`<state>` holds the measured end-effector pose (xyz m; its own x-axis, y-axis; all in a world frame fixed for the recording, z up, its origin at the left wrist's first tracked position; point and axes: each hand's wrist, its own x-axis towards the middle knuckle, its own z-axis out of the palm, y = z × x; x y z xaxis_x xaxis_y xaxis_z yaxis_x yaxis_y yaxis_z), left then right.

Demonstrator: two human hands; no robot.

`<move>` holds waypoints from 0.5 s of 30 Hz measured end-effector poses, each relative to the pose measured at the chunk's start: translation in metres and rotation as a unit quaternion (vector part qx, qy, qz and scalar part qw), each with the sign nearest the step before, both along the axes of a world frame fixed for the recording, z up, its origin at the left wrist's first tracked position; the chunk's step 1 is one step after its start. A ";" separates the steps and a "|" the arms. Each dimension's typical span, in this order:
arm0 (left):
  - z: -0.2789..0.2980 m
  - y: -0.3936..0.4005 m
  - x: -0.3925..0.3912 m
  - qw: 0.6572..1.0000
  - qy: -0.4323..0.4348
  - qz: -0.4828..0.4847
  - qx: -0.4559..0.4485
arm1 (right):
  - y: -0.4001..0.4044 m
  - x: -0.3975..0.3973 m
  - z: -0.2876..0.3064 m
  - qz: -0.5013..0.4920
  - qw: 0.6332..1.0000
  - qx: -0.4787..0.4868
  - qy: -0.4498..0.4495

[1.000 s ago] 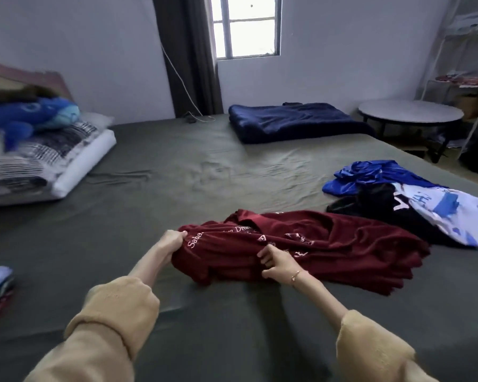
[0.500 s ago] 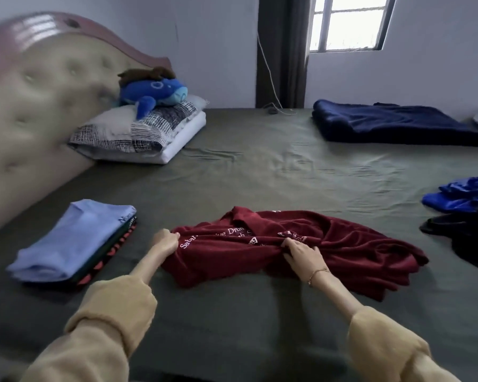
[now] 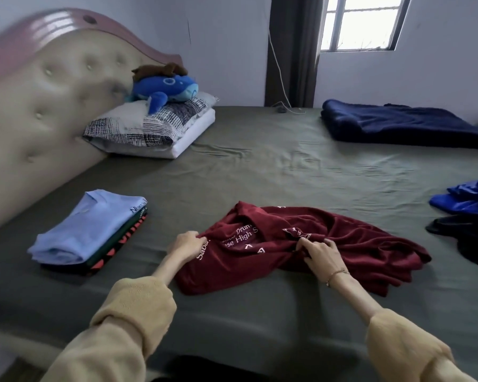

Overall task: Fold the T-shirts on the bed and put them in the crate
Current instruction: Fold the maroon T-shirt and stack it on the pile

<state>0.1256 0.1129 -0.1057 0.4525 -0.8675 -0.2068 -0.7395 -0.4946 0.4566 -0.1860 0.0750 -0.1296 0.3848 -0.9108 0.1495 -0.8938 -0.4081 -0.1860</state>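
From the head view, the left hand (image 3: 186, 242) has its fingers curled around the left edge of a dark red T-shirt (image 3: 301, 244), gripping a bunch of the cloth. The right hand (image 3: 322, 253) pinches a gather of the same shirt near its middle, thumb and fingertips closed on the fabric. Both arms wear thick tan sleeves (image 3: 134, 310). The shirt lies crumpled on the bed (image 3: 260, 166), near its front edge, soft and creased, with white lettering across it. The bed's sheet is olive green, smooth with light wrinkles. To the left sits a neat stack of folded shirts (image 3: 89, 230), a pale blue one on top. At the right edge lie a shiny blue garment (image 3: 464, 199) and a black one (image 3: 469, 232), both unfolded. A padded, buttoned headboard (image 3: 39, 106) stands at the left, blurred.
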 end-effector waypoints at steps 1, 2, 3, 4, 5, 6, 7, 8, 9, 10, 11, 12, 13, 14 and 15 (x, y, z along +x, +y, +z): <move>0.006 -0.002 -0.002 1.000 0.008 -0.005 -0.009 | -0.001 -0.004 0.006 -0.018 0.999 -0.024 -0.021; 0.013 -0.005 -0.004 0.999 0.026 -0.007 -0.017 | -0.005 -0.007 0.012 -0.038 0.997 -0.059 -0.042; 0.021 -0.008 -0.006 0.998 0.055 -0.004 -0.034 | -0.008 -0.011 0.020 -0.063 0.990 -0.104 -0.065; 0.028 -0.012 -0.009 0.994 0.091 0.002 -0.061 | -0.014 -0.016 0.026 -0.091 0.983 -0.126 -0.099; 0.036 -0.016 -0.012 0.984 0.147 0.019 -0.099 | -0.019 -0.020 0.035 -0.130 0.972 -0.117 -0.154; 0.043 -0.018 -0.016 0.966 0.213 0.046 -0.137 | -0.025 -0.024 0.043 -0.171 0.956 -0.090 -0.220; 0.049 -0.018 -0.022 0.943 0.277 0.080 -0.165 | -0.030 -0.027 0.049 -0.209 0.934 -0.051 -0.283; 0.054 -0.017 -0.025 0.922 0.329 0.107 -0.175 | -0.035 -0.028 0.051 -0.224 0.914 -0.013 -0.338; 0.057 -0.016 -0.028 0.898 0.380 0.126 -0.180 | -0.036 -0.029 0.051 -0.228 0.896 0.020 -0.381; 0.055 -0.017 -0.029 0.875 0.427 0.139 -0.181 | -0.038 -0.028 0.045 -0.219 0.878 0.050 -0.422; 0.054 -0.016 -0.032 0.853 0.469 0.151 -0.174 | -0.036 -0.026 0.042 -0.209 0.869 0.082 -0.442; 0.052 -0.015 -0.033 0.834 0.500 0.160 -0.168 | -0.033 -0.024 0.034 -0.185 0.864 0.117 -0.453; 0.051 -0.013 -0.036 0.824 0.516 0.167 -0.163 | -0.027 -0.021 0.028 -0.159 0.869 0.154 -0.442; 0.050 -0.012 -0.038 0.816 0.527 0.172 -0.164 | -0.022 -0.019 0.020 -0.135 0.879 0.186 -0.418; 0.048 -0.012 -0.038 0.813 0.529 0.182 -0.162 | -0.015 -0.017 0.015 -0.125 0.899 0.210 -0.363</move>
<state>0.0876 0.1006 -0.0573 0.4093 -0.8019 -0.4352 0.3201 -0.3205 0.8915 -0.2027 0.0597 -0.1141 0.1005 -0.9900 -0.0993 -0.5276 0.0316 -0.8489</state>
